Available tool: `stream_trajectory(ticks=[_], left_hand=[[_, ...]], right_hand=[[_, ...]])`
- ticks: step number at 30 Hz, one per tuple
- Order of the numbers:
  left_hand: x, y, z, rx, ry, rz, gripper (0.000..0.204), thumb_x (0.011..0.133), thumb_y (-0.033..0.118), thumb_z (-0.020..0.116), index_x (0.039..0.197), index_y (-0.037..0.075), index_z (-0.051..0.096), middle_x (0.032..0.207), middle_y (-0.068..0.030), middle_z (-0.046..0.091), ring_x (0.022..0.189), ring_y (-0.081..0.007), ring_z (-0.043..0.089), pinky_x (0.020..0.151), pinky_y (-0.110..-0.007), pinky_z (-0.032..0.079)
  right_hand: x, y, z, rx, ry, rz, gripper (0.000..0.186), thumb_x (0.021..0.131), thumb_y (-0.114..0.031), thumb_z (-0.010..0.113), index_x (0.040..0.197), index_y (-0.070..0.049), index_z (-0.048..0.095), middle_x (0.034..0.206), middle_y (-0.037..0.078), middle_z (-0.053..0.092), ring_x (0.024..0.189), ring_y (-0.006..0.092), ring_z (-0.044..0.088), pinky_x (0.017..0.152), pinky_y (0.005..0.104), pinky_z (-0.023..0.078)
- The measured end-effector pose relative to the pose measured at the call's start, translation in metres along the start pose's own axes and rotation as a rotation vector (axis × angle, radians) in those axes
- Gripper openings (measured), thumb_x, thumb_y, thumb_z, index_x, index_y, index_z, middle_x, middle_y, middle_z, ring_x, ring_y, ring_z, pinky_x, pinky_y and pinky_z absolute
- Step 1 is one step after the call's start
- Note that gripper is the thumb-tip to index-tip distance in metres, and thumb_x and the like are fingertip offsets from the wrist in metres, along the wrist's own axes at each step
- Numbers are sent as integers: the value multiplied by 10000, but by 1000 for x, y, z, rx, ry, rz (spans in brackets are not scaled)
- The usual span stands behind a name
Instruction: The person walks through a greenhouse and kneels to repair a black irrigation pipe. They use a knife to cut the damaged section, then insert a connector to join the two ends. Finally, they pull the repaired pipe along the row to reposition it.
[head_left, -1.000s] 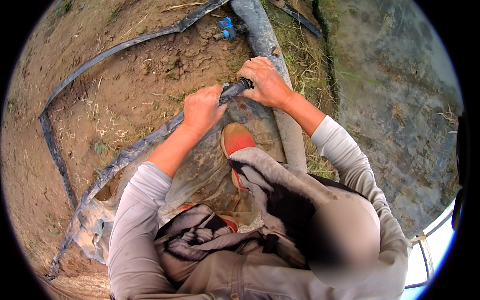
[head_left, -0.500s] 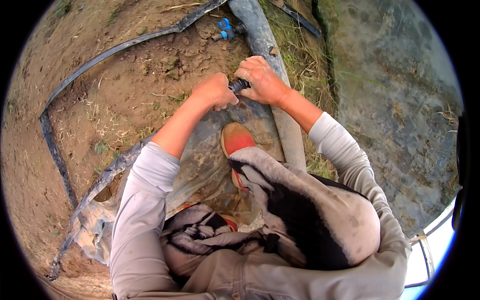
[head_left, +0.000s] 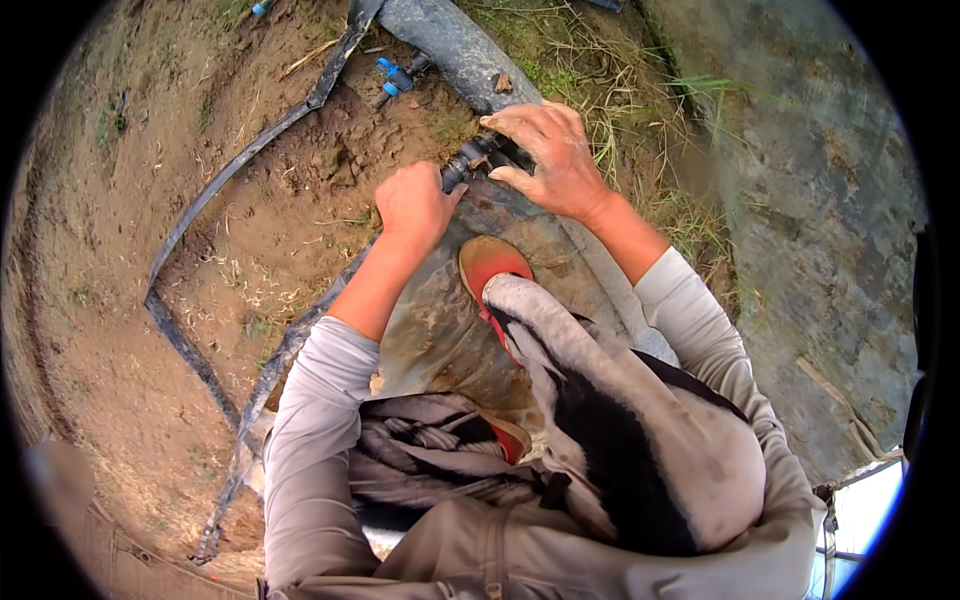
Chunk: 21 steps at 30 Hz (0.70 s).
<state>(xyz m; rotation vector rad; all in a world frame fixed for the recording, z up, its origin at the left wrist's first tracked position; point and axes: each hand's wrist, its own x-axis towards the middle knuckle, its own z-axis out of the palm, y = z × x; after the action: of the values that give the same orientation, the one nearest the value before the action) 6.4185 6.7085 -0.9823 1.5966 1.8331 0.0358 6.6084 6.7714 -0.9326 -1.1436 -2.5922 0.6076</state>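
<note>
A black ridged hose fitting [head_left: 468, 160] runs between my hands, beside the wide grey hose [head_left: 455, 50]. My left hand [head_left: 412, 203] is closed around its near-left end, the thumb lying along it. At the fitting's other end, by the wide hose, my right hand [head_left: 553, 158] has its thumb and fingers spread apart around it. Whether a fingertip touches the fitting is hard to see. Just beyond my left hand, another black fitting with a blue-handled valve [head_left: 398, 78] sticks out from the wide hose over the soil.
A flat black drip hose [head_left: 215, 185] curves over bare brown soil on the left. My shoe [head_left: 495, 262] rests on muddy plastic sheeting [head_left: 430, 320]. Dry grass [head_left: 610, 90] lines the right side, beside a greyish, dirty sheet-like surface [head_left: 810, 220]. A leaf [head_left: 503, 82] lies on the wide hose.
My right hand's fingers have loosened from the fitting and spread apart, uncovering more of it. My left hand keeps its grip. The whole view has shifted slightly.
</note>
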Motion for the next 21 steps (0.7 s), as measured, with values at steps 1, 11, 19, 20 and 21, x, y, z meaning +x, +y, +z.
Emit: stream_trajectory(ticks=[1, 11, 19, 20, 21], left_hand=[[3, 1, 3, -4, -21, -22, 321, 684, 339, 765, 767, 41, 680, 765, -188, 667, 730, -327, 661, 666, -412, 515], [56, 10, -2, -400, -651, -291, 209, 671, 148, 708, 742, -44, 663, 703, -157, 673, 577, -240, 646, 555, -353, 518], [31, 48, 14, 73, -29, -358, 357, 655, 254, 704, 872, -26, 669, 892, -202, 679, 849, -309, 669, 760, -386, 517], [32, 35, 13, -99, -137, -295, 350, 664, 256, 706, 870, -24, 668, 887, -198, 680, 837, -313, 668, 749, -383, 516], [35, 18, 9, -272, -240, -227, 343, 673, 257, 708, 868, -22, 667, 882, -194, 681, 825, -316, 668, 739, -380, 515]], right_hand=[[-6, 2, -1, 19, 48, 33, 606, 646, -249, 769, 1206, -146, 561, 1168, 44, 550, 1119, 256, 495, 1023, 432, 299], [-57, 16, -16, 3, 205, 279, 588, 670, -234, 763, 1209, -141, 548, 1183, 48, 534, 1139, 252, 484, 1009, 409, 301], [-88, 13, 10, 44, 289, 443, 619, 690, -247, 749, 1249, -122, 514, 1206, 87, 515, 1140, 287, 465, 1009, 422, 295], [-88, 12, 12, 45, 303, 448, 620, 699, -260, 743, 1255, -114, 510, 1216, 95, 508, 1145, 295, 459, 1012, 422, 293], [-86, 12, 14, 45, 321, 450, 621, 708, -272, 737, 1261, -107, 506, 1227, 102, 501, 1149, 303, 453, 1014, 423, 292]])
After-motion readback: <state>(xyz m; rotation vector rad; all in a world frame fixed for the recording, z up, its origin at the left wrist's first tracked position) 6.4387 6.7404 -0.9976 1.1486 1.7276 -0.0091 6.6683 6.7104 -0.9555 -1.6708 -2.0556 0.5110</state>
